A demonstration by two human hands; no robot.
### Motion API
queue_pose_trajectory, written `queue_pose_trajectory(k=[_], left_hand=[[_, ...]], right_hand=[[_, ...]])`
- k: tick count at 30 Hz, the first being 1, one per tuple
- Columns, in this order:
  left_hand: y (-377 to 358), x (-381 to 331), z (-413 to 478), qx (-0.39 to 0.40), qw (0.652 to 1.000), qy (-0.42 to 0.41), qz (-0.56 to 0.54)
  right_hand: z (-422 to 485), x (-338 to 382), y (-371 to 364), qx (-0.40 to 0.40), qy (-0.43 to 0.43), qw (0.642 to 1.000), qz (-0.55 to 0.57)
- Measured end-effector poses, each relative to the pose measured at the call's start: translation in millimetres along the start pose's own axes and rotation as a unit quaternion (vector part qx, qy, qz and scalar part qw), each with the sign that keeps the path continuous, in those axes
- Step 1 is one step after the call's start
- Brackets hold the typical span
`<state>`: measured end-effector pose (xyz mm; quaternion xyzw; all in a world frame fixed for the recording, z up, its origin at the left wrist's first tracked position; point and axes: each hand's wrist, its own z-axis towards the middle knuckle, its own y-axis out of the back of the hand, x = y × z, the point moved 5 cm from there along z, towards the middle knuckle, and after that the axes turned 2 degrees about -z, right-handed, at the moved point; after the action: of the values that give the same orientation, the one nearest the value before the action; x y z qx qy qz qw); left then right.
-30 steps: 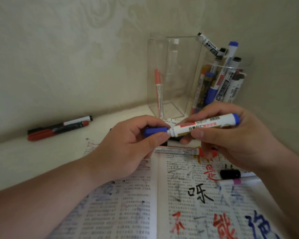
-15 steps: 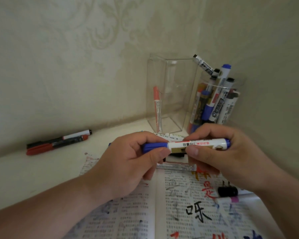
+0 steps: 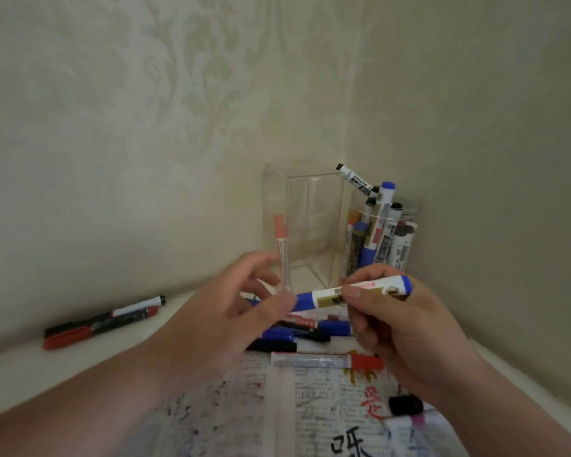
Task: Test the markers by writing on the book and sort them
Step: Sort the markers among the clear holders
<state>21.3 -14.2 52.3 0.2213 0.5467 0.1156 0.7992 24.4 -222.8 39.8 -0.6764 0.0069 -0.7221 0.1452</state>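
Pinches capped blue marker [image 3: 330, 295] in right hand [image 3: 406, 338], cap end just beside left hand [image 3: 218, 321], spread loose and empty, above book [image 3: 320, 407].

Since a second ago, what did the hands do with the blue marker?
The left hand pushed the blue cap fully onto the blue marker, then let go; its fingers are now spread beside the cap. The right hand still grips the marker's barrel. The book, the clear box and the two markers by the wall have not moved.
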Motion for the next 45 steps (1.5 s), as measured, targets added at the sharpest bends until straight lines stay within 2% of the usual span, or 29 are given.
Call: queue_pose_trajectory(k=[3, 6, 11, 19, 22, 25, 28, 33, 38, 45], left_hand=[[26.4, -11.6, 34.2, -0.089, 0.988, -0.003, 0.128], [34.8, -24.6, 73.4, -0.154, 0.958, -0.058, 0.234], [17.8, -31.0, 112.5, -0.131, 0.940, -0.084, 0.304], [18.0, -39.2, 117.0, -0.180, 0.955, -0.095, 0.214], [22.9, -41.8, 120.5, -0.191, 0.967, -0.081, 0.146], [36.6, -44.7, 130.2, -0.224, 0.970, -0.053, 0.074], [43.3, -51.5, 135.9, -0.235, 0.966, -0.055, 0.088], [27.9, -44.4, 135.3, -0.111, 0.976, -0.027, 0.186], [35.0, -43.2, 138.0, -0.161, 0.982, -0.010, 0.099], [43.9, -59.8, 151.3, -0.183, 0.980, 0.054, 0.061]], right_hand=[[4.7, 1.4, 9.2, -0.037, -0.001, 0.999, 0.009], [5.5, -0.2, 9.5, -0.050, 0.008, 0.999, 0.016], [4.7, 1.0, 6.1, -0.041, 0.031, 0.999, 0.009], [7.7, 0.3, 6.9, -0.047, 0.034, 0.998, -0.008], [5.9, 4.0, 9.2, -0.076, 0.044, 0.996, -0.032], [0.8, 21.0, 10.6, -0.119, 0.092, 0.984, -0.095], [3.1, 48.7, 8.3, -0.161, 0.151, 0.966, -0.134], [12.0, 70.1, 5.3, -0.186, 0.154, 0.959, -0.146], [16.0, 66.5, 4.6, -0.189, 0.146, 0.960, -0.145], [44.9, 87.0, -2.4, -0.213, 0.166, 0.943, -0.193]])
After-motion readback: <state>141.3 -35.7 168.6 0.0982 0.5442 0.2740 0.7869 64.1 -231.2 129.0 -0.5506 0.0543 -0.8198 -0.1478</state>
